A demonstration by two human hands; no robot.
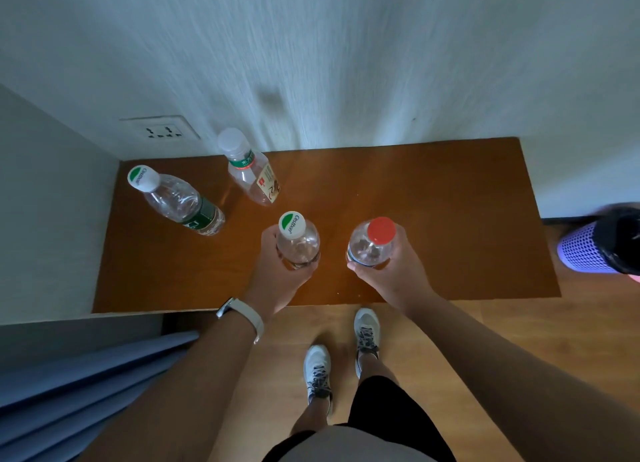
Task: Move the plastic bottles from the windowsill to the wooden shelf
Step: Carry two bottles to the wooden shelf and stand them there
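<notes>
**Two bottles in hand over the shelf, two more standing**

Across the whole upper frame, a pale wall (346,46). Below it, mid-frame, a brown wooden shelf (450,219), reaching from the left corner toward the right. Along the bottom right, lighter wood floor (485,340). In the lower left, folds of blue curtain (86,385). At the right edge, a purple mesh thing (585,250), partly cut off, beside the shelf end.

Just below centre, the left hand (277,271), fingers wrapped round the body of a green-cap bottle (298,240), upright. Just right of it, the right hand (391,271), fingers and thumb curled round a red-cap bottle (372,243), also upright. Both held over the shelf's front half, contact with the wood impossible to tell.

Standing free on the shelf toward the upper left, a corner bottle (176,198) with a green-and-white cap and, nearer the wall, a white-cap bottle (249,167).

Bottom centre, pale shoes (318,368) on the floor. On the wall at upper left, a socket (161,129). On the left wrist, a white watch (242,314).
</notes>
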